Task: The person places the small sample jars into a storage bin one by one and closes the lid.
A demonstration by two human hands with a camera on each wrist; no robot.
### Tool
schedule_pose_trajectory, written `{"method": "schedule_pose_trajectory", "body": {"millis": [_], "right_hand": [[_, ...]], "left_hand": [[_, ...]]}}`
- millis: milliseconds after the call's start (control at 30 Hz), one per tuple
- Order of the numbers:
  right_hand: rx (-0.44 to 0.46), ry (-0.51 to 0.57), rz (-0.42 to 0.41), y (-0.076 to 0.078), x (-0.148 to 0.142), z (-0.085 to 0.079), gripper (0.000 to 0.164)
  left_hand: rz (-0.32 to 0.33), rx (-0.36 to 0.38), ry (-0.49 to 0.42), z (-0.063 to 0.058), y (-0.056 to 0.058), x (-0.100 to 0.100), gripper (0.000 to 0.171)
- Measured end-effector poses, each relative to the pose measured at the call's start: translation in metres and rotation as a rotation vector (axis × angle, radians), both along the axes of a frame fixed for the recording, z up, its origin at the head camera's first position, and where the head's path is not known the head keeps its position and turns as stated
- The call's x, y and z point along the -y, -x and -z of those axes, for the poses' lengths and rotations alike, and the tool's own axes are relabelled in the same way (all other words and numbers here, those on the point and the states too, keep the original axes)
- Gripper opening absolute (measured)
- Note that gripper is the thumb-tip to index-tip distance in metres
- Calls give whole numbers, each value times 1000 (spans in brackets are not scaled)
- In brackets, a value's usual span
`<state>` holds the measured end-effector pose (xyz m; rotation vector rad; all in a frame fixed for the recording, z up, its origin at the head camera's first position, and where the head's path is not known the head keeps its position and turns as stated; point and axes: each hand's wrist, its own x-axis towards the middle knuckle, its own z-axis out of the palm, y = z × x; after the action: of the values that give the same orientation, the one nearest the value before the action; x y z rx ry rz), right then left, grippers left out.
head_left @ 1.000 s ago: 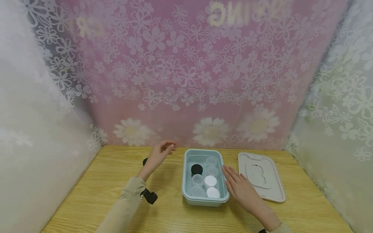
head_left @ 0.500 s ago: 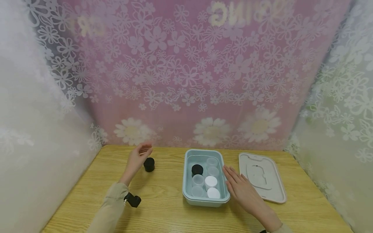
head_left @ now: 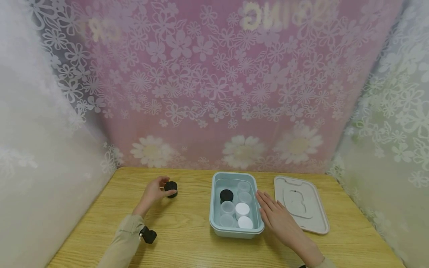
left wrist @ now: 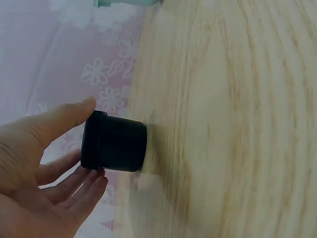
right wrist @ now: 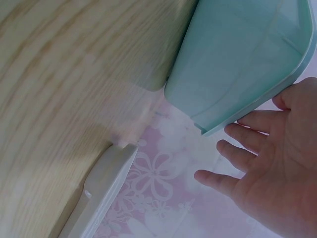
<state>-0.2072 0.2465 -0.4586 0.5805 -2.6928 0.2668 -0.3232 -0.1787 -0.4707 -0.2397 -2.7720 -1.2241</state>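
A small black jar (head_left: 171, 189) with a wider lid stands upright on the table at the left. My left hand (head_left: 155, 194) pinches it by the lid, thumb on one side and fingers on the other, as the black jar (left wrist: 119, 141) shows in the left wrist view. My right hand (head_left: 281, 222) lies with straight fingers along the right rim of a light blue plastic box (head_left: 214, 203). Inside the box stand another black jar (head_left: 226, 195), two white-lidded jars (head_left: 242, 209) and several clear, frosted-looking jars (head_left: 243, 186).
The box's pale lid (head_left: 316, 203) lies flat on the wooden table (head_left: 187, 238), right of the box. A pink flowered curtain (head_left: 214, 93) hangs behind the table, and pale curtains (head_left: 395, 149) flank it on both sides.
My left hand has moved left and down from beside the box to the black jar and taken hold of its lid. My right hand has stayed at the box rim.
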Motion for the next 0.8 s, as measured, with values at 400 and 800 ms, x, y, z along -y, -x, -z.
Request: {"method": "schedule_pose_trajectory", "body": {"millis": [400,800], "right_hand": [[4,-1,1,-1,-1,0,50],[13,10,2,0,-1,0,50]], "left_hand": [[34,5,-12,-9,1,-16,52],[134,-52,-59,-40,1,-48,51]]}}
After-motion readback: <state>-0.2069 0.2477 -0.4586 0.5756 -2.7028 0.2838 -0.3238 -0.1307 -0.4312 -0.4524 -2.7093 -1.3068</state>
